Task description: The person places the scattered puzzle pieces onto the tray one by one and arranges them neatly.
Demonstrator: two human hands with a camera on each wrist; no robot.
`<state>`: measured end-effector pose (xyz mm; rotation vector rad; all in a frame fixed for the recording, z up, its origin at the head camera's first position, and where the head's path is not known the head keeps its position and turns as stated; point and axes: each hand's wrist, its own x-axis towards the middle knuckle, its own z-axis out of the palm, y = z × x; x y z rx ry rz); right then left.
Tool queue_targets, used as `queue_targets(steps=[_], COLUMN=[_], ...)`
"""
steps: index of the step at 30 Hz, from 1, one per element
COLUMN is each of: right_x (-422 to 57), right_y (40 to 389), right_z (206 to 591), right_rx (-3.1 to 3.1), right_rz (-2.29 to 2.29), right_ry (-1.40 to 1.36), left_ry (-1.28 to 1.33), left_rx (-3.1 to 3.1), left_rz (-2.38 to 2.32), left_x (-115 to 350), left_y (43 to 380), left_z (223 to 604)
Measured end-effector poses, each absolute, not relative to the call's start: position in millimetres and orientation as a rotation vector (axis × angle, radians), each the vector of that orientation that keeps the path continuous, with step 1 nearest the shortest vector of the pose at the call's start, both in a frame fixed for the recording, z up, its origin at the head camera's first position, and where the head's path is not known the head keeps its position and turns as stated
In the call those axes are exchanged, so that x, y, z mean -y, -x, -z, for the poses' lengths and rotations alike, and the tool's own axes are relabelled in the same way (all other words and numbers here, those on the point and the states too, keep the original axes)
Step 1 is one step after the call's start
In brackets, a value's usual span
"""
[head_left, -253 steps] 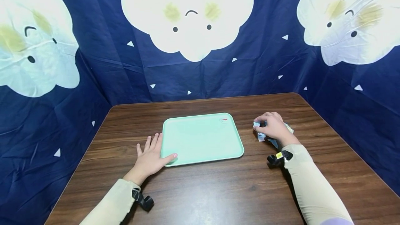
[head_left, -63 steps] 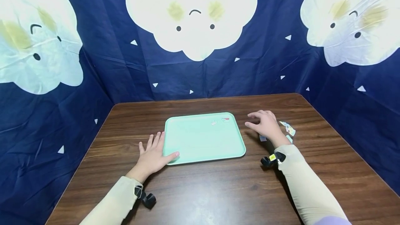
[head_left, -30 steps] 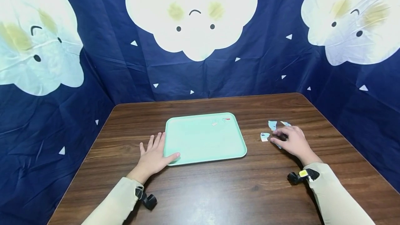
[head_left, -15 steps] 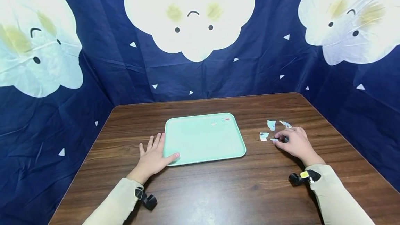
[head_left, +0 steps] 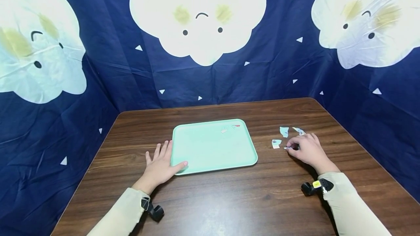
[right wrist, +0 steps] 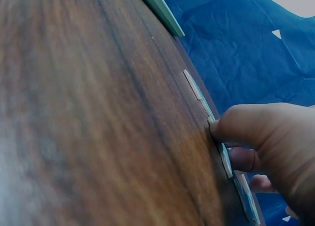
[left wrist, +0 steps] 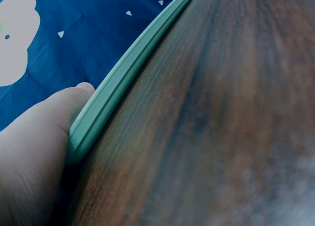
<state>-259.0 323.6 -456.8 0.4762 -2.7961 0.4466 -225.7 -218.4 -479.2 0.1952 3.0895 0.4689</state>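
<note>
The right hand (head_left: 306, 149) pinches a small torn paper scrap (head_left: 288, 147) flat on the brown wooden worktop (head_left: 229, 196); it is best to lift one edge first. The left hand (head_left: 159, 166), fingers flat, steadies the mint-green plastic tray (head_left: 213, 156).

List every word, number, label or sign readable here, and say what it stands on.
None can be read.
Puzzle pieces on the table: printed colour only, too small to read.
Pieces in the green tray: red and grey marks, too small.
Yellow tag on the right wrist camera: too small.
Backdrop clouds: drawn faces, no lettering.

scrap (head_left: 288, 148) mostly hidden under fingers (head_left: 293, 143)
</note>
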Motion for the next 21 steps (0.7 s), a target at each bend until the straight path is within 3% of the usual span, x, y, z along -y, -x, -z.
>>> queue_targets(steps=[21], right_x=[-321.1], right_y=[255.6], right_z=[449.5], right_rx=[2.772], right_rz=[-0.225], right_ry=[-0.546], left_ry=[-0.195], left_rx=[-3.09], left_rz=[-0.469], left_x=[218.9], left_y=[226.0], left_z=[479.1])
